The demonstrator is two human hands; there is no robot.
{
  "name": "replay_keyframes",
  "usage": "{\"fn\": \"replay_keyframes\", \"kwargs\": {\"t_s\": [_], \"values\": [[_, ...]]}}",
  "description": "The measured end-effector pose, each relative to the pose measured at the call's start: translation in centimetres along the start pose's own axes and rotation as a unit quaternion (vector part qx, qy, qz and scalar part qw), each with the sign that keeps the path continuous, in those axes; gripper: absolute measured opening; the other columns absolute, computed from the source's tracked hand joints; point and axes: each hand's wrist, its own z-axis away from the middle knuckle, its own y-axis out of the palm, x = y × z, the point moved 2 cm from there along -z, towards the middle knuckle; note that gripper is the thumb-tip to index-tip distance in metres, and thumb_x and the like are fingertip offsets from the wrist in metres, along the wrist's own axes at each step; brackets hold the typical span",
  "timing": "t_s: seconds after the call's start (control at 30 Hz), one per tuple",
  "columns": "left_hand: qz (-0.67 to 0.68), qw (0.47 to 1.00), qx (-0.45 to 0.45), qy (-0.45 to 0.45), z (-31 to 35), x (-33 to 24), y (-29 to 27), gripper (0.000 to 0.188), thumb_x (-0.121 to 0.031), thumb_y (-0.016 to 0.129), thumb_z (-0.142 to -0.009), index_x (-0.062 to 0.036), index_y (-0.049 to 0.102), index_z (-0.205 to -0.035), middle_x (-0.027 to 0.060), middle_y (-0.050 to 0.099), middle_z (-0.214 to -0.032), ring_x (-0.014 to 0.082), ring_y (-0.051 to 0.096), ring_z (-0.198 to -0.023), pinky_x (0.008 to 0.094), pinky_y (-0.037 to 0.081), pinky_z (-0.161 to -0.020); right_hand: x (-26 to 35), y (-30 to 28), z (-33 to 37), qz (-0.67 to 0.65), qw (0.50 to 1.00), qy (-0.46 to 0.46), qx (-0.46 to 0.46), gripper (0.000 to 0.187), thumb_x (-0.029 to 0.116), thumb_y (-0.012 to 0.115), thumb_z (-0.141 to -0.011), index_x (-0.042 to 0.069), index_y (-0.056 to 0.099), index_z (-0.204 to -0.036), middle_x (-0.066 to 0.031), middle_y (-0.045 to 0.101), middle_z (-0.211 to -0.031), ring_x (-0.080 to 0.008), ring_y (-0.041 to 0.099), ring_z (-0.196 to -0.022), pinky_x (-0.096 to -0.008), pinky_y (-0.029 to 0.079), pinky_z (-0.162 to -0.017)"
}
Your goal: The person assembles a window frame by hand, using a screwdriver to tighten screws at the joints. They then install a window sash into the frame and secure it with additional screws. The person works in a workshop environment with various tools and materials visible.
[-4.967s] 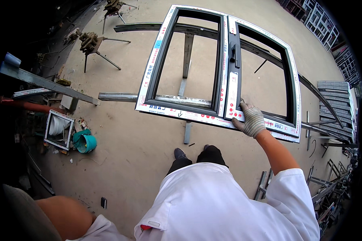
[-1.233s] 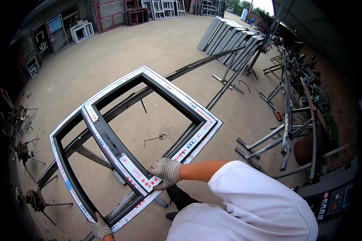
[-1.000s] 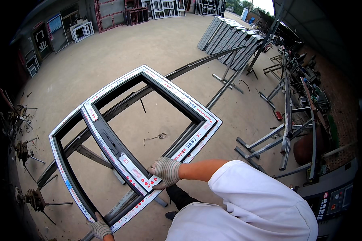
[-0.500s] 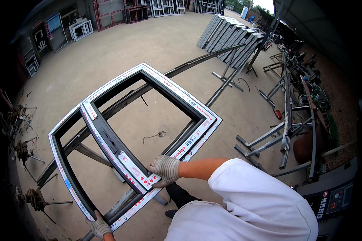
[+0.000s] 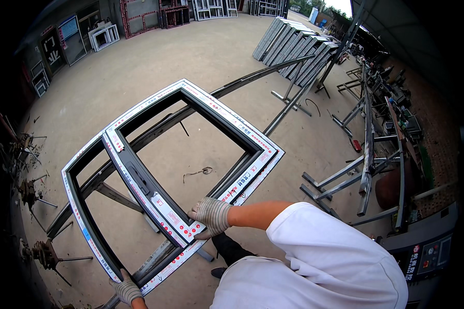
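A window frame (image 5: 80, 213), covered in white protective film with red and blue print, lies across two long metal rails (image 5: 263, 73). Its right part carries a sash (image 5: 171, 216) with a dark inner edge, and no glass shows in either opening. My left hand (image 5: 127, 289), in a striped knit glove, is closed around the frame's near left corner. My right hand (image 5: 213, 215), gloved alike, grips the near side by the sash's corner, thumb and fingers over the profile. The undersides of both grips are hidden.
Bundled metal profiles (image 5: 294, 49) lean in a row at the far right. Metal stands (image 5: 340, 177) and a long workbench (image 5: 368, 149) line the right side, with a machine panel (image 5: 430, 257) nearer me. Spiky metal stands (image 5: 46, 255) are at left; a wire (image 5: 198, 171) lies on the floor.
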Motion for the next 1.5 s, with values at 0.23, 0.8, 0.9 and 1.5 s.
{"fn": "replay_keyframes", "kwargs": {"t_s": [0.23, 0.8, 0.9, 1.5], "values": [[-0.007, 1.0, 0.005, 0.0, 0.1, -0.2, -0.2, 0.073, -0.056, 0.069, -0.091, -0.0057, 0.052, -0.141, 0.0228, 0.072, -0.118, 0.0411, 0.07, -0.106, 0.0489, 0.053, -0.091, 0.2, -0.4, 0.0, 0.006, 1.0, 0.012, 0.014, 0.064, 0.061, 0.075, -0.075, -0.001, 0.066, -0.091, -0.0206, 0.068, -0.078, -0.038, 0.07, -0.078, -0.0461, 0.056, -0.075], [-0.02, 0.999, 0.036, -0.027, 0.5, -1.1, -1.0, 0.078, -0.058, 0.068, -0.092, -0.0046, 0.051, -0.146, 0.0222, 0.07, -0.126, 0.0391, 0.069, -0.112, 0.0458, 0.052, -0.096, 0.0, 0.0, 0.0, -0.001, 1.0, 0.0, 0.009, 0.066, 0.061, 0.075, -0.077, -0.002, 0.066, -0.093, -0.0212, 0.067, -0.079, -0.0381, 0.07, -0.079, -0.0459, 0.056, -0.076], [-0.02, 0.999, 0.035, -0.024, 0.4, -1.0, -0.9, 0.078, -0.058, 0.068, -0.092, -0.004, 0.05, -0.146, 0.0223, 0.07, -0.126, 0.0389, 0.069, -0.112, 0.0455, 0.052, -0.096, 0.0, 0.0, 0.0, -0.004, 1.0, 0.004, 0.018, 0.066, 0.062, 0.075, -0.077, -0.002, 0.066, -0.094, -0.0211, 0.067, -0.079, -0.038, 0.07, -0.08, -0.0458, 0.056, -0.077], [-0.021, 1.0, 0.019, -0.007, 0.3, -0.8, -0.6, 0.074, -0.059, 0.067, -0.092, -0.0051, 0.052, -0.141, 0.0221, 0.073, -0.116, 0.0406, 0.071, -0.106, 0.0486, 0.053, -0.091, -0.4, 0.4, 0.0, -0.006, 1.0, -0.004, -0.006, 0.064, 0.06, 0.076, -0.074, -0.001, 0.066, -0.091, -0.0202, 0.067, -0.077, -0.0381, 0.07, -0.077, -0.046, 0.056, -0.074]]}}
